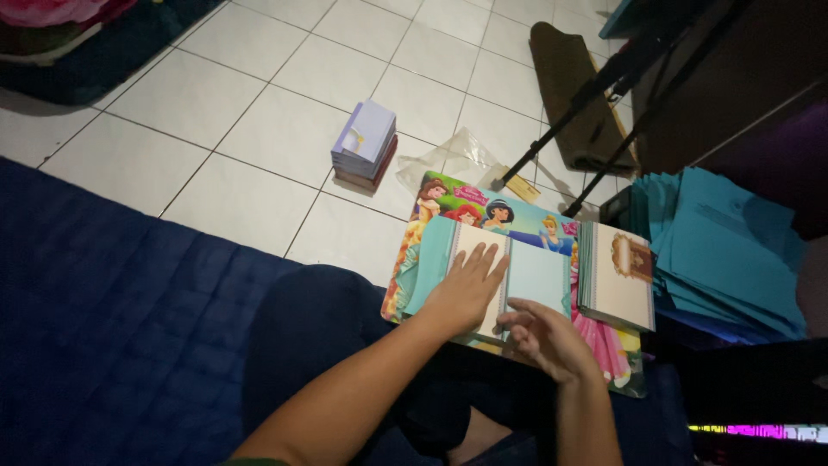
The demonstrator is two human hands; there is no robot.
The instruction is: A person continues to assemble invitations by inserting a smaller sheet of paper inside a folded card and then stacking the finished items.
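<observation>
both forearms are reaching forward from the bottom edge over a dark-clothed knee (pixel 319 328). left hand (pixel 467 289) is lying flat, fingers spread and straight, pressing palm-down on a teal and cream folded card (pixel 530 276) — it is gripping nothing, only resting on the sheet. right hand (pixel 545 338) is hovering just beside it at the card's near edge, fingers loosely curled and half open; whether the fingertips are pinching the edge i cannot tell. the card is lying open on a colourful cartoon board (pixel 483 211) that is sitting on the floor in front of the knee, with a pink-skirted figure showing at its right corner. just to the right, a stack of cream cards (pixel 617 278) with a brown ornament on top is resting partly on the board. beyond that, a loose heap of teal envelopes (pixel 729 250) is spreading toward the right edge. a blue quilted mat (pixel 112 311) is covering the left foreground. farther out on the white tiled floor (pixel 259 129), a small stack of lilac cards (pixel 365 143) is standing apart — a crumpled clear plastic wrapper (pixel 448 157) is lying near it, and black stand legs (pixel 595 112) are slanting across a brown mat (pixel 573 91).
</observation>
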